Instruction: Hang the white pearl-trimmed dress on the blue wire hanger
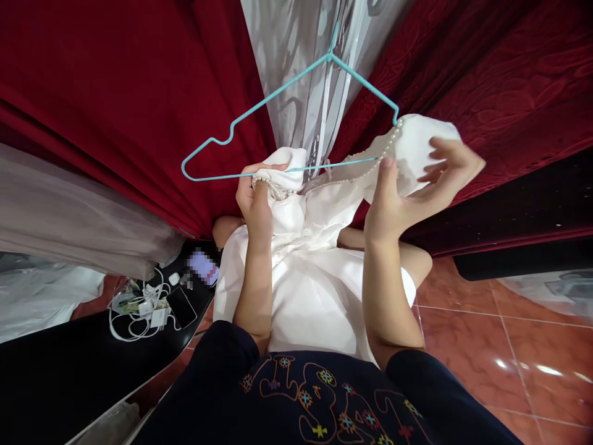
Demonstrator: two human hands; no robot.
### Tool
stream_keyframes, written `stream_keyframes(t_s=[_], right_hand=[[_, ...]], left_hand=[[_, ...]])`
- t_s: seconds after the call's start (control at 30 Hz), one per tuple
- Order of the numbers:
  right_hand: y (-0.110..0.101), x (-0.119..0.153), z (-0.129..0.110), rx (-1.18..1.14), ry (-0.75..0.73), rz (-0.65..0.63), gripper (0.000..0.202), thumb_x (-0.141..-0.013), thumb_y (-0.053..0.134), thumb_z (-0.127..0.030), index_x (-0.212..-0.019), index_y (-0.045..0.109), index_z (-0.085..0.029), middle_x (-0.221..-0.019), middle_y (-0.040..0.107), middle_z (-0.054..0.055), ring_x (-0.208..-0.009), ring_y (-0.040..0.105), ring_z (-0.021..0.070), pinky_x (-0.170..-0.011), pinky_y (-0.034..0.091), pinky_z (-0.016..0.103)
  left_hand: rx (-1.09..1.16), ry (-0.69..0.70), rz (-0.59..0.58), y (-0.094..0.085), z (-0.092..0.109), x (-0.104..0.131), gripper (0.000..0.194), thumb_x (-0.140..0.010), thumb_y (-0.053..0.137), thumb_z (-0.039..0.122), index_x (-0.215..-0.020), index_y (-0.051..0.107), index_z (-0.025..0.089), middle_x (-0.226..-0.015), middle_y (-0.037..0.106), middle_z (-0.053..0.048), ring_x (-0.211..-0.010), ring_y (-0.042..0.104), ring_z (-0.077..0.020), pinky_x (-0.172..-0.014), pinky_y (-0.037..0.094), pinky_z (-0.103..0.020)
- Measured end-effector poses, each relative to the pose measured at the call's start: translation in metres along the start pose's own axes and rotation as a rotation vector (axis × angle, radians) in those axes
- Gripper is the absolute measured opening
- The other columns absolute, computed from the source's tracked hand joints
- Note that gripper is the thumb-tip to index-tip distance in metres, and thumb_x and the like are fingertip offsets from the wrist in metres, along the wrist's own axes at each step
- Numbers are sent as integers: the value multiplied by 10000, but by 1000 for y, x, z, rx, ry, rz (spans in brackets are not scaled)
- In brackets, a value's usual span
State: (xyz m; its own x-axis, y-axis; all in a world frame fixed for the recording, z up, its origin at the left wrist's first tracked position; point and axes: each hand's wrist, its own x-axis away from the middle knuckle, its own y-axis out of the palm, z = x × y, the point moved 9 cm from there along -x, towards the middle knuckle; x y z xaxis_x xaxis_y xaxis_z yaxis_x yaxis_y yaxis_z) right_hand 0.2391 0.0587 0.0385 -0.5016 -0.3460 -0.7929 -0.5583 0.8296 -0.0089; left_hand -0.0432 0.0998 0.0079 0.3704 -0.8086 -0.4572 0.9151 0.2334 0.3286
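The embroidered shirt [213,383] lies nearest, below both hands; no brand, label or writing is legible. Red curtains [139,93] hang beyond them. The white dress [319,296] spans the lap, its beaded top between the hands. The left hand [257,201] pinches one shoulder against the hanger [278,93]; the right hand [403,204] is spread wide, thumb at the other. Dress and hanger are apparently being handled together; the beading calls for a light touch.
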Motion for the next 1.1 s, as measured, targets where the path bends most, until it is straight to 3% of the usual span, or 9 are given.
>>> stream_keyframes(t_s=[0.1, 0.23, 0.33, 0.47, 0.7, 0.8, 0.9, 1.0, 1.1], right_hand=[[6, -14, 20, 73, -107, -113, 683, -860, 763, -640, -1379, 609, -223, -1289, 598, 128, -1245, 568, 318, -1069, 448, 548], [29, -28, 42, 17, 40, -242, 165, -974, 668, -282, -1122, 708, -221, -1134, 702, 124, -1070, 649, 231, -1013, 503, 438], [35, -41, 42, -5, 79, -187, 134, -936, 613, -112, -966, 700, -209, -1018, 728, 104, -932, 675, 185, -877, 536, 364], [17, -64, 57, 58, 97, -14, 61, -899, 652, -125, -925, 698, -155, -927, 700, 68, -743, 614, 116, -695, 472, 306], [-26, -71, 111, -114, 166, 87, 221, -890, 567, -30, -869, 739, -168, -887, 708, 78, -865, 694, 156, -852, 540, 322], [-34, -35, 99, -75, 112, 65, 184, -955, 558, -143, -943, 736, -187, -942, 710, 83, -889, 692, 169, -850, 544, 349], [-39, 11, 75, -29, 101, 65, 250, -998, 600, -423, -1017, 730, -210, -958, 695, 80, -831, 675, 188, -753, 544, 375], [-18, 37, 44, -83, 91, -112, 388, -993, 563, -575, -1048, 707, -219, -981, 693, 76, -848, 692, 206, -803, 577, 424], [16, 39, 18, -218, 131, -310, 547, -991, 533, -641, -1353, 631, -242, -1235, 697, 129, -842, 677, 179, -799, 578, 397]], left_hand=[[-44, 14, 1, 0, 5, 0, 265, -994, 652, 508, -998, 649, 242, -918, 801, -29, -995, 766, -237, -989, 586, -374], [-94, 36, -12, 0, 12, 0, 277, -1005, 630, 528, -995, 636, 251, -930, 794, -39, -1007, 759, -251, -1003, 582, -396], [-145, 38, -14, -1, 12, 1, 313, -1013, 604, 567, -1011, 617, 254, -957, 791, -49, -1041, 759, -264, -1022, 574, -416], [-114, 34, -27, -2, 8, 0, 318, -996, 632, 571, -1009, 618, 254, -936, 790, -45, -1030, 762, -263, -1012, 570, -406], [-56, 3, -75, -4, 1, -6, 279, -1001, 640, 524, -1014, 612, 247, -940, 802, -47, -1019, 767, -258, -984, 581, -395], [-57, -13, -50, -2, -6, -3, 307, -985, 644, 558, -1005, 605, 254, -960, 807, -49, -1049, 765, -264, -1034, 571, -413], [-73, -51, -28, 4, -16, 0, 350, -970, 633, 601, -1000, 589, 255, -987, 809, -57, -1075, 762, -270, -1060, 562, -425], [-13, -92, -15, 8, -22, 2, 303, -953, 654, 545, -995, 580, 255, -954, 807, -49, -1046, 767, -262, -1041, 563, -412], [48, -147, -15, 10, -21, 4, 228, -932, 667, 464, -977, 580, 258, -918, 806, -41, -1014, 772, -254, -1007, 575, -400]])
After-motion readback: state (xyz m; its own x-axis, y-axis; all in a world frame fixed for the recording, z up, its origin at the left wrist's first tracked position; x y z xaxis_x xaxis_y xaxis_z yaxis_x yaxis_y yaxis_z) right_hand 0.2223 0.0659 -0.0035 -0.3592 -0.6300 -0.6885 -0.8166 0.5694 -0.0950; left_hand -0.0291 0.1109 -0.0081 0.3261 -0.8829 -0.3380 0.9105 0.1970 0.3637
